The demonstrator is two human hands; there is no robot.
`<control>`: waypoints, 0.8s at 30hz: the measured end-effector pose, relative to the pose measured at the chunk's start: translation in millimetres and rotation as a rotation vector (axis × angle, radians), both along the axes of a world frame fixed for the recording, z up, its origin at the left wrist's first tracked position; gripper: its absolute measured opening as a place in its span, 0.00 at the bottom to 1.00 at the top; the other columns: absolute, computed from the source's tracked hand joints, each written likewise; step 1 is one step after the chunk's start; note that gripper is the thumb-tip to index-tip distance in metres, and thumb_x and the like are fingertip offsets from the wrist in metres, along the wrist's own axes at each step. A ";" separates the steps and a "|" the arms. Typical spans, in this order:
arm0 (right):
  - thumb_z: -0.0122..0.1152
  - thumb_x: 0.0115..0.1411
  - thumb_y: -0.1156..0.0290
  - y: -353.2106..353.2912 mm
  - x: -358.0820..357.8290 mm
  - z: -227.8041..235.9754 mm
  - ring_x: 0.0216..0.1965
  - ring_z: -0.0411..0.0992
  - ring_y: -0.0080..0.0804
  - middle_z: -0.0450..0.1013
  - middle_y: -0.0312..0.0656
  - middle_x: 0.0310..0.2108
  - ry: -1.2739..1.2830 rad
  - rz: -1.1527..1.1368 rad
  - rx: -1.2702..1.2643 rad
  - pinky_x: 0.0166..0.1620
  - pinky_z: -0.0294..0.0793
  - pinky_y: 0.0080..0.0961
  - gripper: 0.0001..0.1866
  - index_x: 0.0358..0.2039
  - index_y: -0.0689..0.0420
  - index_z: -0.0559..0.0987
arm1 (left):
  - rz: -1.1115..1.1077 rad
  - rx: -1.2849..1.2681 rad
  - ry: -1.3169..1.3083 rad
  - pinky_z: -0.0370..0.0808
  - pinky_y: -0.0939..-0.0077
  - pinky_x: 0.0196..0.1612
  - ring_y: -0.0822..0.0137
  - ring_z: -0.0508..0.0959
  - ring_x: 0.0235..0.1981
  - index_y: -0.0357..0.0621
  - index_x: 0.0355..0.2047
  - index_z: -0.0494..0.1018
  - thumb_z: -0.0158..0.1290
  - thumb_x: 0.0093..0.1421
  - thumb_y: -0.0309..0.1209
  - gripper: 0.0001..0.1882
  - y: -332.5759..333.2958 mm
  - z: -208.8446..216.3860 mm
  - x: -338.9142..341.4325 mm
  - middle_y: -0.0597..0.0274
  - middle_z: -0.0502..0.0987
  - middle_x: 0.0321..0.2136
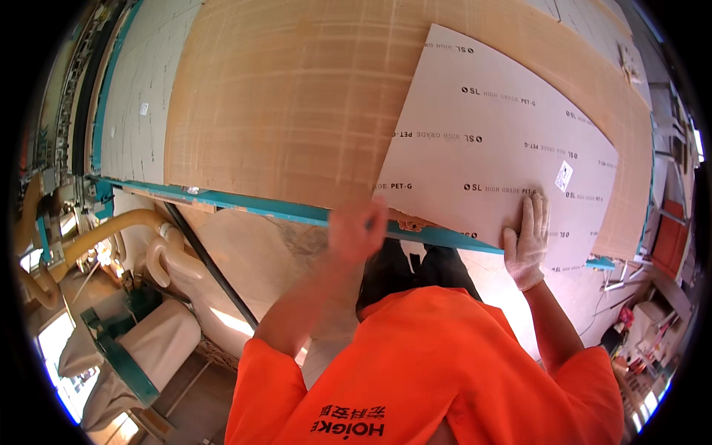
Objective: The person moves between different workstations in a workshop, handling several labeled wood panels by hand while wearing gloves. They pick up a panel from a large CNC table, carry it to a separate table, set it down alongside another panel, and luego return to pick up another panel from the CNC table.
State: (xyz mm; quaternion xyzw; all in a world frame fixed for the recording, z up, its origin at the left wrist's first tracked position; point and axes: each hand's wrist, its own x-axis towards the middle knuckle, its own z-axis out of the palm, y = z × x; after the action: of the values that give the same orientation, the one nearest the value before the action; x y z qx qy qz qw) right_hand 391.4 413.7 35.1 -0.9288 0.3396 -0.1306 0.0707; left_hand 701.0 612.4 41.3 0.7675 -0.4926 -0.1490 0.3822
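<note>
A pale panel [497,122] printed with repeated lettering lies at an angle on a large wood-toned board [289,96], its near right part jutting past the front edge. My right hand [528,239], in a whitish glove, rests on the panel's near edge with fingers stretched flat. By the panel's near left corner is my left hand [357,228], smeared by motion. It looks closed around a small dark thing that I cannot make out. A small white label [564,176] sticks to the panel near my right hand.
A teal rail [297,211] runs along the board's front edge. Pale grey sheet material [137,111] borders the board at left. Below left are a black pole [211,263], a tan hose [137,217] and a green machine frame [126,367]. Something red [670,237] stands far right.
</note>
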 end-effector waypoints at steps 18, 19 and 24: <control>0.67 0.47 0.68 65.2 218.4 8.4 0.65 0.59 0.60 0.66 0.54 0.59 -0.336 0.249 0.312 0.69 0.51 0.63 0.35 0.57 0.63 0.71 | 0.189 -0.252 0.071 0.78 0.78 0.36 0.69 0.81 0.31 0.31 0.42 0.77 0.51 0.67 0.18 0.06 76.3 23.8 80.4 0.55 0.83 0.30; 0.67 0.49 0.67 58.1 178.7 -2.9 0.68 0.56 0.63 0.63 0.57 0.62 -0.321 0.124 0.178 0.70 0.48 0.64 0.35 0.59 0.63 0.70 | 0.193 -0.256 0.069 0.79 0.78 0.36 0.69 0.81 0.31 0.31 0.43 0.77 0.51 0.67 0.18 0.07 75.2 22.7 83.3 0.55 0.83 0.30; 0.72 0.48 0.61 75.5 213.8 4.2 0.69 0.56 0.59 0.64 0.55 0.63 -0.276 0.088 0.138 0.70 0.52 0.61 0.39 0.60 0.61 0.70 | 0.382 -0.217 0.223 0.77 0.75 0.35 0.66 0.81 0.28 0.33 0.36 0.76 0.53 0.64 0.19 0.03 71.5 18.0 77.8 0.57 0.82 0.26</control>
State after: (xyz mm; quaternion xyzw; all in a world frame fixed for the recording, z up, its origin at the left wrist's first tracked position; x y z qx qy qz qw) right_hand 605.2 489.2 39.3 -0.9089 0.2937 -0.2303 0.1860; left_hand 778.9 683.9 59.3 0.7799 -0.3066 -0.1042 0.5356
